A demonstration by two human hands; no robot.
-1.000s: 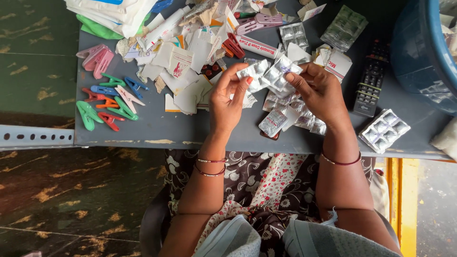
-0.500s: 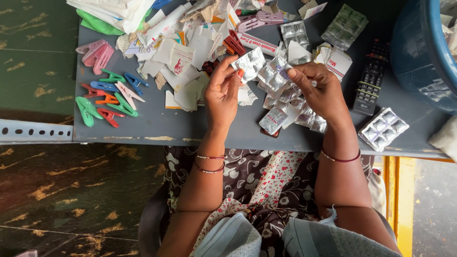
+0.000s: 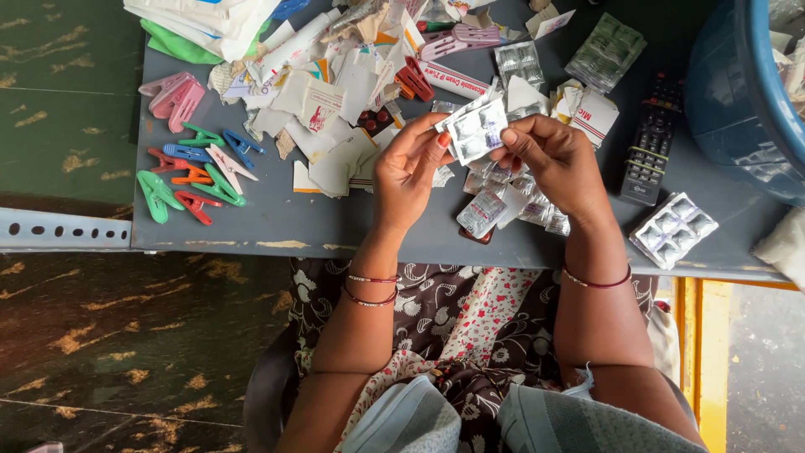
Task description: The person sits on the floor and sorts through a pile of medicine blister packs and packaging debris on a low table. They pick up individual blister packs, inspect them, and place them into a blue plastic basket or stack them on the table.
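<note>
Both hands up over the grey table [image 3: 277, 226]: left hand [image 3: 408, 172] and right hand [image 3: 555, 159] pinch a silver blister strip [image 3: 476, 132] by its edges, light, thin, crinkly foil, best gripped at the rims

This looks like a home. A small grey table [image 3: 251, 226] stands on a worn dark floor [image 3: 126, 335], and it is littered with household odds and ends: coloured clothes pegs [image 3: 189, 172], a TV remote [image 3: 647, 141], torn cartons [image 3: 331, 101], pill strips [image 3: 673, 229], and a blue plastic tub [image 3: 738, 92].
</note>
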